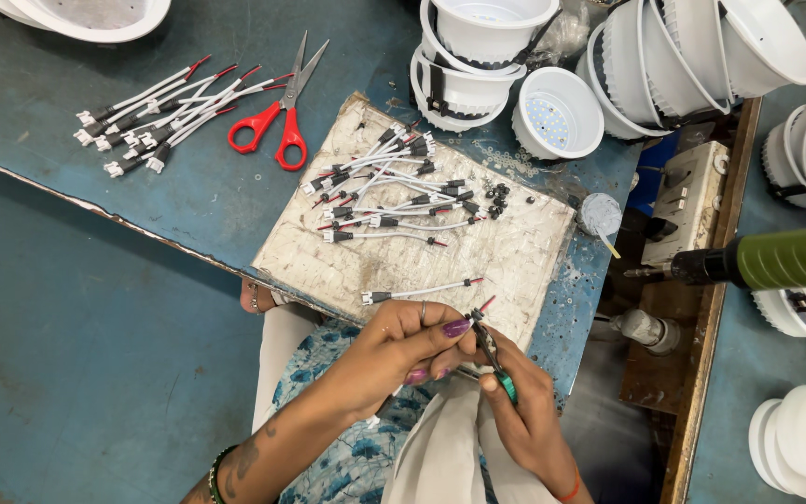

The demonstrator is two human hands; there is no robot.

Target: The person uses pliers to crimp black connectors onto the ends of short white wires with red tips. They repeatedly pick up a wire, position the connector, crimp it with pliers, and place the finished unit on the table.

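Head view looks straight down, and both hands meet at the near edge of the worn white work board (pixel 515 257). Left hand (pixel 394 350) is curled shut, thumb and fingertips pinched on a short wire lead (pixel 483 305) whose red tip pokes out just above the thumb. Right hand (pixel 524 411) is closed round small cutters (pixel 496 359) with a green handle, the dark nose pointing up to touch that lead right at the left thumb.

Just beyond the hands, on the board, one single white lead (pixel 420 292) with a connector lies alone. Further up the board sits a loose heap of similar leads (pixel 394 187), and a scatter of small black parts (pixel 498 199) at the heap's right.

Off the board's far left corner, red-handled scissors (pixel 277 117) lie on the blue table (pixel 95 271), with a second bundle of leads (pixel 156 117) further left of them. Beyond the board's far edge stand stacked white lamp housings (pixel 478 56), one (pixel 557 114) lying open with its dotted disc showing. Right of the board, a green-bodied power screwdriver (pixel 767 259) hangs level, its tip pointing back toward the board.
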